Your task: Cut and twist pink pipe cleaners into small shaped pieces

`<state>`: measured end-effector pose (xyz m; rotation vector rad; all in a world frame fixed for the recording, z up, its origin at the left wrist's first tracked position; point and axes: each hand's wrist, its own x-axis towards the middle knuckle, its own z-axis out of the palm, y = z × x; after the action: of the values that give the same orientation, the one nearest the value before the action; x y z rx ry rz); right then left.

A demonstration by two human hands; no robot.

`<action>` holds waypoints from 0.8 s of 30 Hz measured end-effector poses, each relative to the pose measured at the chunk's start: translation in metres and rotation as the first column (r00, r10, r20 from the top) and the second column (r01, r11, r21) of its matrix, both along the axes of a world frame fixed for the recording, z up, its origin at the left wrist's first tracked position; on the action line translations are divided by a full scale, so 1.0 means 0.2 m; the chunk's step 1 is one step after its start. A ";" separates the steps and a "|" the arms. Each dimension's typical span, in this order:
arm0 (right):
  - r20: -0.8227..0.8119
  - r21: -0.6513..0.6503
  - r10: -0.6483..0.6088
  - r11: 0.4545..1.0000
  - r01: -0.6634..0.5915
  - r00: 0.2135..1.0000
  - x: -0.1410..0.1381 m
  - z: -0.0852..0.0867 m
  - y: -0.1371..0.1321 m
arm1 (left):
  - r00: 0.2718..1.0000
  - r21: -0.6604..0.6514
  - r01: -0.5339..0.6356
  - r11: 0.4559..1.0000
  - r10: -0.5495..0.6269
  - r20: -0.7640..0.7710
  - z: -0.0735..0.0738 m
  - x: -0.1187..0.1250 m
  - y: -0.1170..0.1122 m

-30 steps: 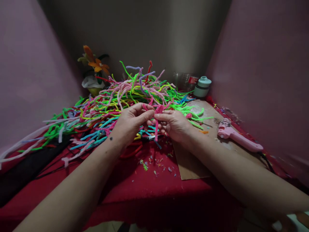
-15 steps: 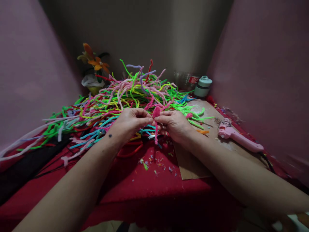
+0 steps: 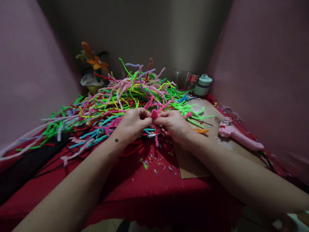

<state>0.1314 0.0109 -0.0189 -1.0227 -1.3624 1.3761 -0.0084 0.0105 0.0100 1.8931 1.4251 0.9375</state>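
Observation:
My left hand [image 3: 132, 124] and my right hand [image 3: 174, 124] meet fingertip to fingertip over the red tablecloth [image 3: 145, 187]. Both pinch one hot-pink pipe cleaner [image 3: 154, 116], bunched into a small fuzzy knob between the fingers. Its free tail hangs down towards the cloth. Just behind the hands lies a big tangled heap of pipe cleaners [image 3: 125, 93] in green, pink, yellow, blue and lilac.
A pink glue gun [image 3: 238, 135] lies on a brown cardboard sheet [image 3: 193, 164] at the right. A pale green lidded jar [image 3: 202, 85] and a clear bottle stand at the back right, an orange craft flower [image 3: 95, 64] at the back left. Coloured snippings dot the cloth.
The hands have closed in on each other and the pink pipe cleaner's top has been squeezed from a flat loop into a tighter knob. The view has tilted slightly.

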 end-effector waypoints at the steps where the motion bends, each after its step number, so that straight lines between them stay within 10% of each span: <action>1: -0.002 0.015 -0.009 1.000 0.009 1.000 0.00 -0.01 0.00 | 0.999 0.036 -0.013 0.999 0.015 -0.034 -0.01 0.00 0.00; 20: 0.273 0.265 -0.199 0.956 0.126 0.941 -0.01 -0.08 0.03 | 0.815 0.492 0.066 0.868 0.237 -0.528 -0.12 0.04 -0.03; 24: 0.229 0.202 -0.158 0.973 0.112 0.961 -0.01 -0.05 0.02 | 0.899 0.454 0.046 0.890 0.161 -0.408 -0.10 0.02 -0.03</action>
<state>0.1302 0.0143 -0.0294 -1.1622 -1.5390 1.0240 -0.0048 0.0053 -0.0095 2.5513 1.6245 0.9781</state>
